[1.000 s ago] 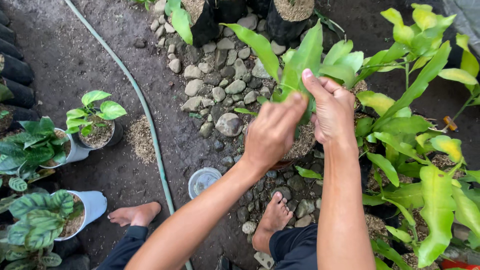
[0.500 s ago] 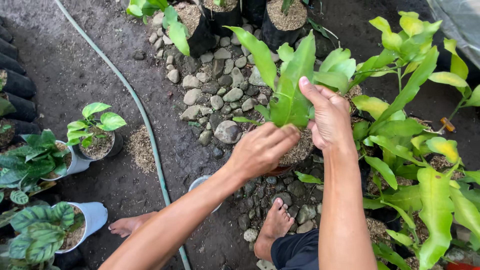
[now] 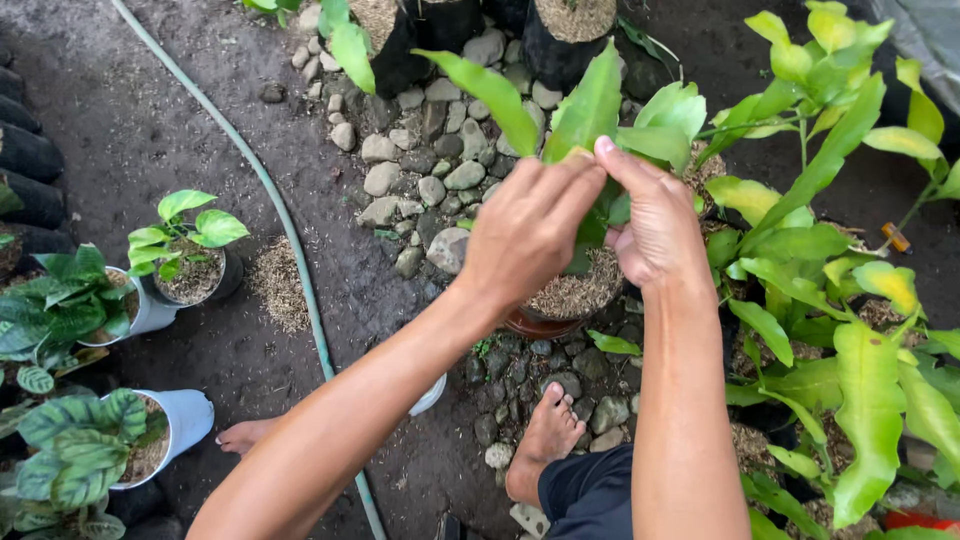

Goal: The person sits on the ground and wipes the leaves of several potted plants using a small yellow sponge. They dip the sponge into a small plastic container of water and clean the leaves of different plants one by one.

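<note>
Both hands are brought together over a potted plant with long, strap-shaped green leaves (image 3: 590,110). The left hand (image 3: 525,230) is curled, its fingertips pinched on the lower part of a leaf; the right hand (image 3: 660,220) is closed around the leaf bases just beside it, thumb and forefinger raised along a blade. Whether the stems themselves are gripped by the right hand cannot be told, since they are hidden behind the fingers.

From the grip, the leaves run up and away from the person, their long axes fanning outward, tips pointing toward the black grow bags (image 3: 555,45) beyond. Directly below the grip sits the round brown pot (image 3: 545,320), filled with pale husk-like mulch (image 3: 580,290). The two hands are equally near the plant, touching each other at the fingertips.

Farther below the grip, bare feet rest on cobbles (image 3: 440,170). To the left of the grip, a green hose (image 3: 290,250) crosses dark soil, with white-potted plants (image 3: 150,310) well apart beyond it.
</note>
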